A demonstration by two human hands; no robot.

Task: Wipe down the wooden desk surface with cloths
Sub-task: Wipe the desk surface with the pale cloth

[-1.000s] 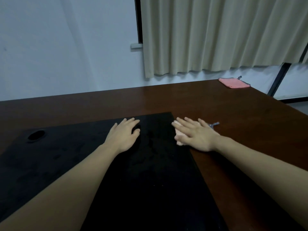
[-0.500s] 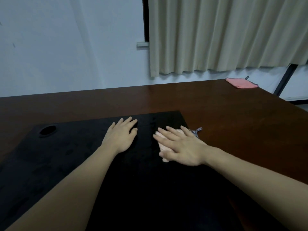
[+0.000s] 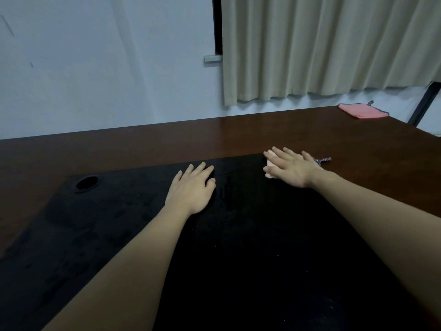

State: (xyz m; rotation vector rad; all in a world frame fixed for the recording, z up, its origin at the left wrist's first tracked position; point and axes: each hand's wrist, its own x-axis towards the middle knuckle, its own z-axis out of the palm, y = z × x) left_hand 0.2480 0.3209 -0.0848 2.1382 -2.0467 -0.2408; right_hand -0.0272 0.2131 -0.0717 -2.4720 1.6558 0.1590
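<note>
- The wooden desk [image 3: 238,139] looked only partly wiped; most of its brown surface seemingly remained.
- A black mat [image 3: 238,235] covered the desk's near middle.
- The left hand [image 3: 191,189] lay flat on the mat, holding nothing.
- The right hand [image 3: 290,169] pressed a pale cloth [image 3: 270,163] with straight fingers at the mat's far right corner.
- A pink cloth [image 3: 361,110] sat unused beyond the mat, at the desk's far right.

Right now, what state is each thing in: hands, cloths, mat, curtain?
left hand: flat, fingers straight, resting on the black mat
right hand: flat, pressing the pale cloth
pale cloth: under the right hand, at the mat's far corner
pink cloth: folded, untouched, far right of the desk
black mat: lying flat
curtain: drawn
</note>
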